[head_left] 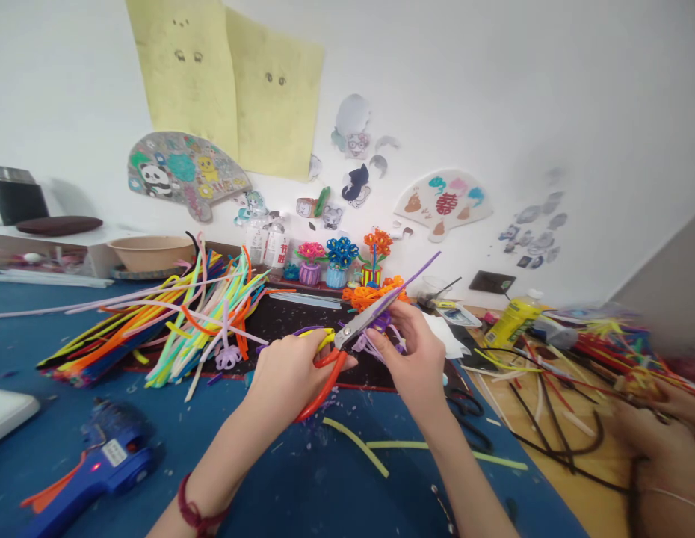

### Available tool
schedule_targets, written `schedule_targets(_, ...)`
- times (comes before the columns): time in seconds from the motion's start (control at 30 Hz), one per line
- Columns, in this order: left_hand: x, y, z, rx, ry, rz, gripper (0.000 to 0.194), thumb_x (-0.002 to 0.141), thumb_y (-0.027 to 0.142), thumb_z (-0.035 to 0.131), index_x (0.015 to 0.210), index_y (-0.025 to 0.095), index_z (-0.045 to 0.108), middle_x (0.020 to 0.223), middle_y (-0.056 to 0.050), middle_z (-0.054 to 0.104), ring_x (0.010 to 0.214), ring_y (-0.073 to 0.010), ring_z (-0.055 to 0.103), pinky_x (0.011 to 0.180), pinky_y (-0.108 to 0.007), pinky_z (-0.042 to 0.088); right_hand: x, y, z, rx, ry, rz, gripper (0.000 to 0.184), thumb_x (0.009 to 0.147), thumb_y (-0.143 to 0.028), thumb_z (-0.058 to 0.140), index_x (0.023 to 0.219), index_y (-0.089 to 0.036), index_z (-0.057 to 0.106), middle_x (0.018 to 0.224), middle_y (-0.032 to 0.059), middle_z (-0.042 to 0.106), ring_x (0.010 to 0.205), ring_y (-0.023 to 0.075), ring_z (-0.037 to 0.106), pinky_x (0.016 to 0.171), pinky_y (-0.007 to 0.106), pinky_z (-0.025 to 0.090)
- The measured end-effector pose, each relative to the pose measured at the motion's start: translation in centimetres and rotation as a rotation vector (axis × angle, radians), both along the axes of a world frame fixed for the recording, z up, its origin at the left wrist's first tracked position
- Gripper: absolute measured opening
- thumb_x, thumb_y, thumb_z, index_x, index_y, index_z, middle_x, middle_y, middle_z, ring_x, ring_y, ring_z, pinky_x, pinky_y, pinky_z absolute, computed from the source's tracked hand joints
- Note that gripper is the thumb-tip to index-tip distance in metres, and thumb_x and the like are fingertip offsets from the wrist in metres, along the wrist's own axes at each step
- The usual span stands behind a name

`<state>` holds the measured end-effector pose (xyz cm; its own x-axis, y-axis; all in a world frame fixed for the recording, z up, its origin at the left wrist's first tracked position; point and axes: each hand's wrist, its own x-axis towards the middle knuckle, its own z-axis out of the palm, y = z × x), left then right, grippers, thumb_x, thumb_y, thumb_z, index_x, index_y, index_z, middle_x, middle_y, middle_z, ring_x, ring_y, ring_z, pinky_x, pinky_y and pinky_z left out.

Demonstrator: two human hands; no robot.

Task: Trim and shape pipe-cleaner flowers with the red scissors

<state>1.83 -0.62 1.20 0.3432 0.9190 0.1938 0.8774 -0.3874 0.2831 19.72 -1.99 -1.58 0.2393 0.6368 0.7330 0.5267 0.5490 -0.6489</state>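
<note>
My left hand [283, 373] is closed around the red and yellow handles of a pair of scissors [356, 329], their blades pointing up and to the right. Opposite it, my right hand [418, 362] pinches purple pipe cleaner [424, 267] loops between thumb and fingers. One straight purple end sticks up past the blade tips and lies along the blades; whether they touch it I cannot tell. Paler lilac loops [365, 345] hang under the blades, partly hidden by my fingers. Behind my right hand sits a bunch of orange pipe-cleaner flowers [362, 297].
Pipe cleaners in many colours [207, 321] are heaped at left, behind a blue glue gun [109, 456]. Small potted flowers [336, 273] line the wall. Black scissors [471, 418] and yellow-green strips [356, 447] lie nearby. Another person's hands [655, 433] work at right beside a yellow bottle [513, 317].
</note>
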Motion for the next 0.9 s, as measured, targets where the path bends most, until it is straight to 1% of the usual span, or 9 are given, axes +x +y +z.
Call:
schedule_targets(0.23,-0.30,0.13,0.17,-0.027,-0.057,-0.035,0.037,0.081,0.062,0.049,0.084,0.028,0.063,0.075,-0.001,0.071,0.077,-0.0240,0.068,0.053,-0.025,0.027,0.15,0.09,-0.15,0.013,-0.014,-0.018,0.032,0.077,-0.026,0.069,0.108,-0.022,0.061,0.103,0.0072,0.068,0.096,0.0236,0.065,0.090,0.041,0.052)
schedule_targets(0.43,-0.56,0.11,0.48,-0.033,-0.071,-0.027,0.038,0.079,0.063,0.051,0.089,0.030,0.066,0.076,-0.002,0.072,0.079,-0.0247,0.069,0.054,-0.025,0.028,0.20,0.07,-0.06,0.009,-0.023,-0.035,0.035,0.077,-0.027,0.069,0.111,-0.023,0.059,0.104,0.0078,0.068,0.094,0.0233,0.066,0.087,0.041,0.053)
schedule_targets(0.57,-0.58,0.19,0.67,-0.036,-0.056,-0.012,0.036,0.079,0.062,0.051,0.088,0.030,0.065,0.074,-0.002,0.072,0.077,-0.0247,0.068,0.053,-0.025,0.028,0.39,0.17,-0.08,0.025,-0.033,-0.056,0.034,0.077,-0.028,0.070,0.109,-0.022,0.060,0.102,0.0074,0.068,0.094,0.0235,0.066,0.088,0.041,0.053)
schedule_targets(0.7,-0.61,0.27,0.50,-0.016,-0.042,-0.027,0.038,0.080,0.062,0.047,0.079,0.027,0.063,0.073,-0.003,0.071,0.073,-0.0243,0.067,0.052,-0.025,0.028,0.52,0.24,-0.17,0.035,-0.035,-0.063,0.034,0.077,-0.028,0.069,0.110,-0.023,0.061,0.103,0.0075,0.068,0.096,0.0243,0.065,0.088,0.041,0.053)
schedule_targets(0.9,-0.64,0.16,0.29,-0.028,-0.099,-0.031,0.033,0.080,0.058,0.049,0.079,0.026,0.057,0.077,-0.001,0.071,0.073,-0.0225,0.067,0.053,-0.024,0.027,0.36,0.11,-0.21,0.017,-0.027,-0.041,0.035,0.077,-0.027,0.069,0.111,-0.022,0.060,0.105,0.0078,0.068,0.095,0.0238,0.065,0.088,0.041,0.052)
